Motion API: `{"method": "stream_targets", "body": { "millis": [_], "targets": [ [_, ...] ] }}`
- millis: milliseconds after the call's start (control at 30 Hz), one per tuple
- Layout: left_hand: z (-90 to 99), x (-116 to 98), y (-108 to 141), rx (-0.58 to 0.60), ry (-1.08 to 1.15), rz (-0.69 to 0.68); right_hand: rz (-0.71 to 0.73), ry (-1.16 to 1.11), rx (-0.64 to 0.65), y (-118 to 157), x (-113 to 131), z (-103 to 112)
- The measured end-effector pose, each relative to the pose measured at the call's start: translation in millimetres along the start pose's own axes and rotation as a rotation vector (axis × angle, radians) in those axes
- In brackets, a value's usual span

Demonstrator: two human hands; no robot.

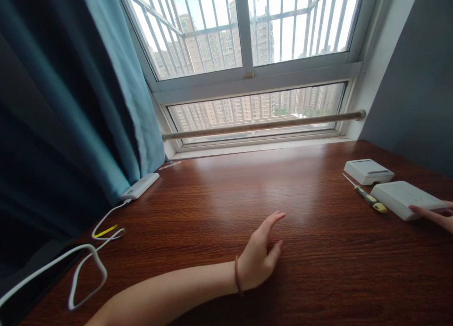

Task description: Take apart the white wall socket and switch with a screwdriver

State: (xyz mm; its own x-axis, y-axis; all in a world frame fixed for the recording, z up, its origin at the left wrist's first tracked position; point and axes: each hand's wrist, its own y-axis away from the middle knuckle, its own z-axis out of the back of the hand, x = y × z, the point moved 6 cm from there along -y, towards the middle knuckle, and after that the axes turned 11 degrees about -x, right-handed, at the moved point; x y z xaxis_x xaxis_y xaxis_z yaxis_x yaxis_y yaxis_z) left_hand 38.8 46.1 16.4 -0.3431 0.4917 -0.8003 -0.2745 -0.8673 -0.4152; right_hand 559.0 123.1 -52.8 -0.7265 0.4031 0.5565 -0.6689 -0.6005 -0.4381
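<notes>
My left hand [260, 257] rests over the brown wooden table with its fingers apart and nothing in them. A brown band circles its wrist. At the right edge of the view my right hand [437, 216] grips the near right side of a flat white box [406, 196]; part of this hand is cut off by the frame. Just left of that box lies a screwdriver [370, 198] with a black and yellow handle, its shaft pointing toward the window. Behind them sits a second, smaller white box [368, 170] with a dark slot in its near side.
A white power strip [140, 187] lies by the blue curtain [116, 90] at the left, its white cable [88, 250] looping down to the near left. A yellow strip [106, 230] lies by the cable. A barred window and rail [262, 126] stand behind the table [198, 208].
</notes>
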Motion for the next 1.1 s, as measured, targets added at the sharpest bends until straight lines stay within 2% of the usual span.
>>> {"method": "stream_targets", "body": {
  "millis": [100, 233, 367, 500, 567, 633, 733, 833, 967, 1100],
  "targets": [
    [-16.7, -9, -8, 0.048, 0.000, -0.030, 0.029, 0.026, 0.114, 15, 12, -5],
    [-55.5, -20, -25, 0.114, 0.066, -0.062, 0.007, 0.034, 0.087, 23, 26, 0],
    [-106.2, -30, -45, 0.153, 0.163, -0.091, -0.047, 0.029, 0.033, 28, 34, 12],
    [-164.8, -25, -67, 0.167, 0.306, 0.027, -0.109, -0.033, -0.061, 36, 45, 31],
    [-188.9, -20, -79, 0.162, 0.462, 0.174, -0.062, -0.091, -0.139, 44, 58, 43],
    [-203.0, -20, -90, 0.160, 0.695, 0.294, 0.018, -0.139, -0.210, 57, 76, 55],
    [-197.9, -35, -101, 0.157, 1.054, 0.333, 0.073, -0.195, -0.166, 85, 107, 64],
    [-173.7, -47, -101, 0.169, 1.236, 0.344, 0.101, -0.261, -0.019, 111, 145, 63],
    [-134.4, -47, -92, 0.155, 1.278, 0.344, 0.214, -0.380, 0.069, 132, 195, 59],
    [-90.4, -30, -85, 0.080, 1.177, 0.292, 0.447, -0.463, 0.174, 160, 242, 48]
  ]
}}
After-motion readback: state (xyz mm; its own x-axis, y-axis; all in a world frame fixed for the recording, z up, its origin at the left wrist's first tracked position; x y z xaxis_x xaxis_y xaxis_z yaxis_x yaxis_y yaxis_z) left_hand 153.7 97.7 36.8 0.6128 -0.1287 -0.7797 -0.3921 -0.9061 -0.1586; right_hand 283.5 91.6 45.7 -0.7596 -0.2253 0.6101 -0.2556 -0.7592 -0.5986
